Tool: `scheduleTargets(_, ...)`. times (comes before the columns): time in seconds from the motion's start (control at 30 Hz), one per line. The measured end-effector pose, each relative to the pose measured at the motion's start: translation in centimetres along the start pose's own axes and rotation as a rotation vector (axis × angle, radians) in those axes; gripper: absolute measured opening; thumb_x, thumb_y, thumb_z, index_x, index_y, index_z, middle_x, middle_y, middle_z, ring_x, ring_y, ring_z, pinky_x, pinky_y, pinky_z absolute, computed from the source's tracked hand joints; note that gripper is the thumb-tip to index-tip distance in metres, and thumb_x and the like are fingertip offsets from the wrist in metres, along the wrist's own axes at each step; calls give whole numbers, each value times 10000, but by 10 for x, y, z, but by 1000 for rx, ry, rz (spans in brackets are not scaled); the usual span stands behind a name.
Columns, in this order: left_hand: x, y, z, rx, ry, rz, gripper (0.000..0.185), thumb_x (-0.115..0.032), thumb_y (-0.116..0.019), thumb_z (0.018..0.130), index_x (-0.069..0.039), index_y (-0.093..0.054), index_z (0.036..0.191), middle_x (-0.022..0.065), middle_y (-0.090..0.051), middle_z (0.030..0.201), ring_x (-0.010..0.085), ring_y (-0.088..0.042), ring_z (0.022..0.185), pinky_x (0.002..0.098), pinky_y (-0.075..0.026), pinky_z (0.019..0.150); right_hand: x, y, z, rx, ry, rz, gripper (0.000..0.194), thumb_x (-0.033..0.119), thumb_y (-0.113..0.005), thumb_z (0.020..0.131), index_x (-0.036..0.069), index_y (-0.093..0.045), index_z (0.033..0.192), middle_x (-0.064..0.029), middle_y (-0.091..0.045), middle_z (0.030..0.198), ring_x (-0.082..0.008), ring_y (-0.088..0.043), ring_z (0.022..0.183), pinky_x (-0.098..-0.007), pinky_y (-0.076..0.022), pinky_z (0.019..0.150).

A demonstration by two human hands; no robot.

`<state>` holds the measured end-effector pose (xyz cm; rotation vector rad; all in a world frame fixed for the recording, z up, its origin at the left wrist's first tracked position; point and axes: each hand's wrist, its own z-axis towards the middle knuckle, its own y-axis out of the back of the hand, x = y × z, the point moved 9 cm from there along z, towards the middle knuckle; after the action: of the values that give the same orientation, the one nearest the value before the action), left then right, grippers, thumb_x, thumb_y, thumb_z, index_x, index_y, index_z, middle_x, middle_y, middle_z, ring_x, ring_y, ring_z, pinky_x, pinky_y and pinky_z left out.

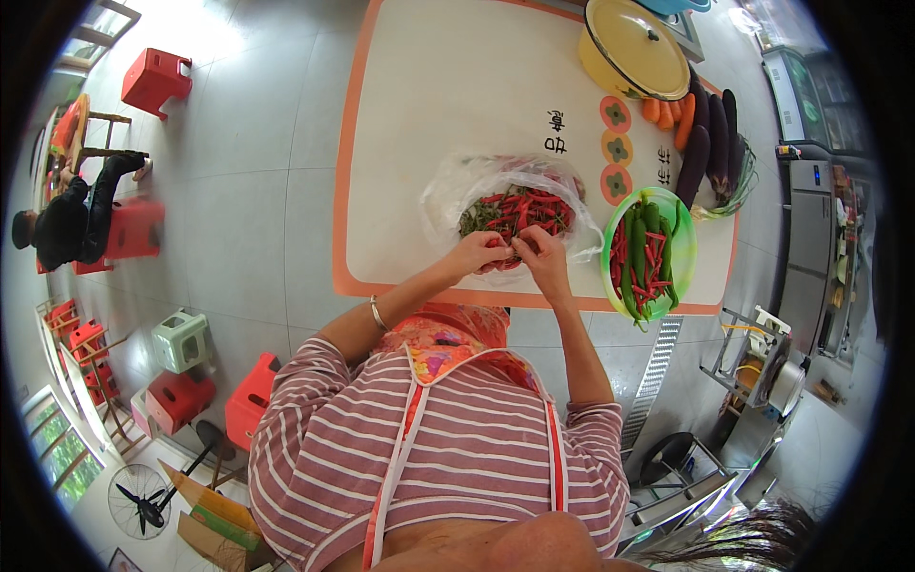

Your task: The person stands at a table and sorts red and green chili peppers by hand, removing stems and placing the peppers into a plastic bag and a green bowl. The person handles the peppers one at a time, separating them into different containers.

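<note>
Over a clear plastic bag (pixel 442 207) on the table, my hands meet fingertip to fingertip. Red chili peppers (pixel 530 206) with green stems fill the bag's open mouth. My left hand (pixel 473 256) is curled around a small red chili, partly hidden by the fingers. At its end, my right hand (pixel 543 259) pinches with thumb and forefinger; the tiny part between the fingertips is hard to make out. To the right, a green-rimmed oval plate (pixel 688 247) holds long green peppers (pixel 638 239) and small red chilies (pixel 653 256).
Beyond the plate lie eggplants (pixel 692 168), carrots (pixel 684 121) and scallions (pixel 740 182). A lidded yellow enamel pot (pixel 632 50) stands at the table's far right. A red stool (pixel 250 400) is close behind my left side. A seated person (pixel 68 218) is at far left.
</note>
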<state>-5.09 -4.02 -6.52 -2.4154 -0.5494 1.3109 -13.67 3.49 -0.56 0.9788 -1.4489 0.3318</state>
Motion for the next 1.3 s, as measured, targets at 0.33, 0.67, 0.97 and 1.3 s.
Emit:
scheduleTargets(0.33,17,-2,-21,73,186,-372,186,-208,-550,930,-38,-599,990,-2,-571,745,56,-497,588,164,-383,476,22,0,-1,52,232,-579,108,118,-615,825,48,-535,848,-115,-562,782,-322,-588,723,-428,-456,610)
scheduleTargets(0.67,5,18,-13,-33,121,-452,120,-173,-639,891,-80,-613,961,-22,-585,775,53,-514,637,183,-409,523,31,-25,-14,299,214,-432,100,111,-611,835,29,-568,872,-104,-571,777,-275,-584,686,-367,-456,600)
scheduleTargets(0.97,-11,26,-20,-216,-98,-358,105,-165,-657,875,-96,-586,909,-32,-559,736,48,-485,611,184,-375,530,-11,-28,-7,195,-141,41,172,156,-619,855,4,-560,800,-98,-571,706,-224,-553,615,-323,-439,570)
scheduleTargets(1.3,-12,27,-39,-256,-121,-297,112,-163,-627,887,-65,-595,930,6,-607,782,52,-487,623,179,-376,537,-7,-38,29,114,129,-641,194,199,-595,844,31,-586,747,-144,-619,792,-331,-614,689,-416,-485,597)
